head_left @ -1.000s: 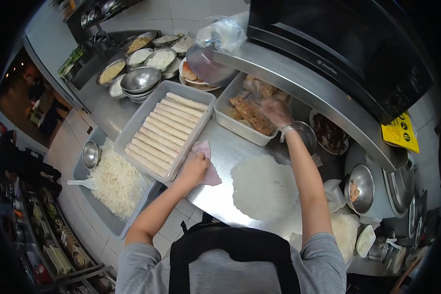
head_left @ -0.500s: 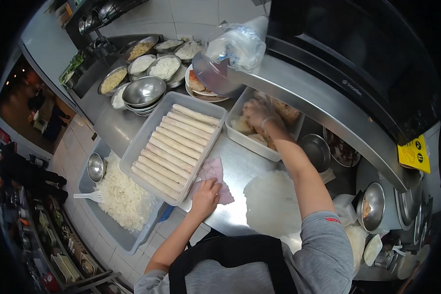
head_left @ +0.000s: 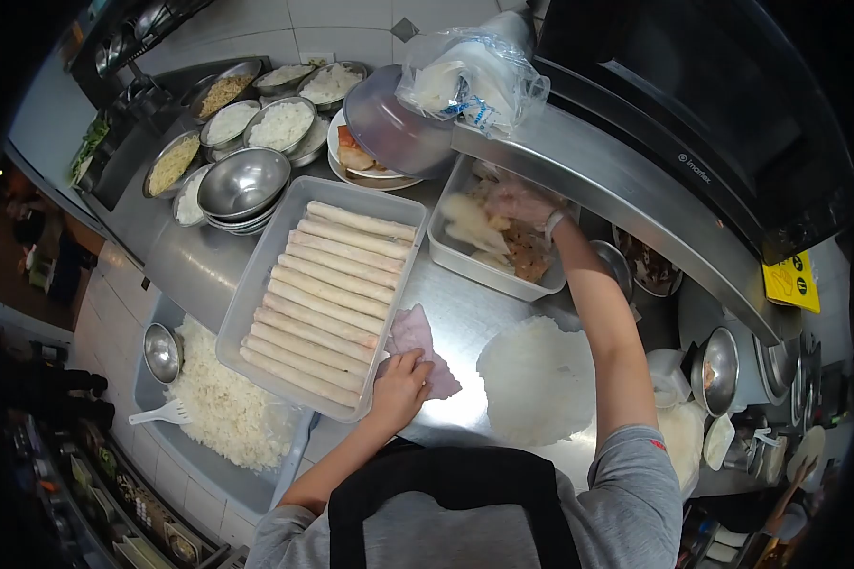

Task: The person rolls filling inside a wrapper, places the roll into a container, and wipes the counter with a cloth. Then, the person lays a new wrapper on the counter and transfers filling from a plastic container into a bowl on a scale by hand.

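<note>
My left hand (head_left: 400, 387) rests on a pinkish-purple cloth (head_left: 421, 341), its fingers laid over the cloth and not closed. Beside it stands a plastic tray (head_left: 230, 327) holding several long pale rolls (head_left: 327, 284) side by side. Reaching forward, my right hand (head_left: 524, 201) is down inside a rectangular plastic container (head_left: 489, 277) of food. Its fingers are blurred and partly hidden, so what they touch is unclear. Inside the container are pale slices (head_left: 473, 223) and an orange-brown, speckled filling (head_left: 529, 248). Between my arms a round, thin white wrapper (head_left: 536, 381) lies flat on the steel table.
At left, a grey bin (head_left: 294, 465) holds cooked rice (head_left: 223, 398), a metal bowl (head_left: 162, 353) and a white fork (head_left: 164, 413). Metal bowls (head_left: 245, 183) of food crowd the back left. A steel shelf (head_left: 579, 152) with a black appliance (head_left: 674, 104) overhangs the right side.
My right hand has shifted rightward inside the container, uncovering more pale slices and filling. My left hand stays on the cloth. The camera view has shifted somewhat.
</note>
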Available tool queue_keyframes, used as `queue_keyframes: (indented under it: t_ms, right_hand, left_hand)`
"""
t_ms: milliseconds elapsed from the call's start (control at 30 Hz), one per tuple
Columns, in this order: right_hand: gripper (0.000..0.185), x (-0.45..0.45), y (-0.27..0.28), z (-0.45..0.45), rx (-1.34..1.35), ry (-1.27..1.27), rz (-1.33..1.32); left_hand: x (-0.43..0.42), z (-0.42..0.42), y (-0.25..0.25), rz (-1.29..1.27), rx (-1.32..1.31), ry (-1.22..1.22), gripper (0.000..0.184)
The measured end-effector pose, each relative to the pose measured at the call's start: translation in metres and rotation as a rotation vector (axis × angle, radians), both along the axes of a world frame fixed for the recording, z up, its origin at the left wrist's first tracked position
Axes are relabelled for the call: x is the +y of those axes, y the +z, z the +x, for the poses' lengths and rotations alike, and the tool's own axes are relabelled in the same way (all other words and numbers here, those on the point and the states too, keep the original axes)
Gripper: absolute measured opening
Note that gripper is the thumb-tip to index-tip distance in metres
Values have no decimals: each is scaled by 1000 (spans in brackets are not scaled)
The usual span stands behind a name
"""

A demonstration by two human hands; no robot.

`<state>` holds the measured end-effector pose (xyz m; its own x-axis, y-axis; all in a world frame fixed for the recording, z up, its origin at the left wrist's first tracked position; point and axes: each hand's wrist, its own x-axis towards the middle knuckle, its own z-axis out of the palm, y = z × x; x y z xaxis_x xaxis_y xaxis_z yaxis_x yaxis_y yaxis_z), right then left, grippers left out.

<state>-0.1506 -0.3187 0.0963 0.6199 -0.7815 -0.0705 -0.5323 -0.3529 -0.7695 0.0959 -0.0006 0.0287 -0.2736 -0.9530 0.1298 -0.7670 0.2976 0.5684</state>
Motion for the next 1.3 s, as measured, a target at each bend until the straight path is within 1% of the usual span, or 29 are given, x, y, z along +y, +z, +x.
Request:
queue_keyframes:
  t_ms: [33,100,133,200,233,300,333,367,433,500,533,600,633,700,733,800,833,900,933,967,1000,1033,1067,1100,1133,1200,1233,1267,1300]
  right_hand:
    - [26,8,11,8,1,-4,-2]
    - [37,38,47,31,259,-219,262]
    - [37,40,42,31,261,-218,259]
    - [28,35,14,30,162,-156,414]
    - [28,33,-13,32,164,-154,408]
    - [28,32,-60,42,500,309,-429]
    - [29,44,-32,56,571,153,-114]
    - [29,54,-10,53,571,161,-122]
    - [29,67,16,44,118,-79,280]
    - [24,50,20,17,-259,-239,336]
    - [24,30,10,-5,-260,-232,333]
    - [29,-6,-19,-35,-102,-372,-166]
    - [29,4,-17,-36,-103,-360,-171]
    - [29,37,-13,-37,317,-287,-937]
    - [29,43,-17,-36,310,-276,-946]
    - [24,40,-32,-30,411,-329,-712]
    - [24,33,-35,-27,403,-315,-721]
    - [36,12,-42,-26,585,-485,-562]
    - [36,-7,-59,-36,577,-472,-567]
    - [27,-33,-84,-52,553,-458,-658]
    - [19,-51,-98,-61,527,-446,-748]
    - [19,-57,-101,-64,521,-439,-748]
    - [17,-61,-101,-67,223,-488,-400]
    - [15,-65,-101,-71,-72,-522,-50]
    - [15,-50,-87,-67,-69,-522,-50]
    - [14,4,-30,-46,-617,-535,236]
    - [14,10,-20,-42,-615,-534,239]
    - [16,13,-13,-37,-602,-454,215]
    - [19,17,-6,-32,-589,-372,193]
  left_hand:
    - [0,1,-1,-10,6,-8,35]
    - [0,2,1,-24,10,-19,35]
    - [1,3,2,-36,12,-27,35]
    - [2,1,3,-36,26,-11,34]
    - [3,0,4,-32,38,1,34]
    - [3,-2,-5,-79,17,14,33]
    - [3,-3,-11,-121,-9,27,32]
    - [1,-6,-15,-127,-10,37,32]
    - [0,-6,-21,-104,-9,43,29]
    - [0,-6,-19,-107,-37,40,30]
    - [0,-8,-18,-103,-56,28,31]
    - [5,-17,-1,-94,-38,55,34]
    - [7,-21,9,-87,-21,75,37]
    - [5,-29,20,-140,1,69,38]
    - [4,-34,25,-184,22,53,39]
    - [1,-44,45,-200,52,55,38]
    - [-3,-48,52,-207,82,43,37]
    - [-15,-51,61,-235,102,44,37]
    - [-22,-51,65,-253,122,29,36]
    - [-31,-49,69,-257,116,43,36]
    - [-41,-48,73,-251,177,43,36]
    - [-52,-47,77,-243,240,40,35]
    - [-66,-48,81,-243,239,45,35]
    - [-82,-50,85,-116,418,57,33]
    - [-100,-53,89,14,597,68,32]
    - [-140,-61,90,39,635,24,30]
    - [-161,-68,88,102,762,25,27]
    - [-180,-78,88,164,888,30,25]
    - [-196,-85,91,186,865,83,21]
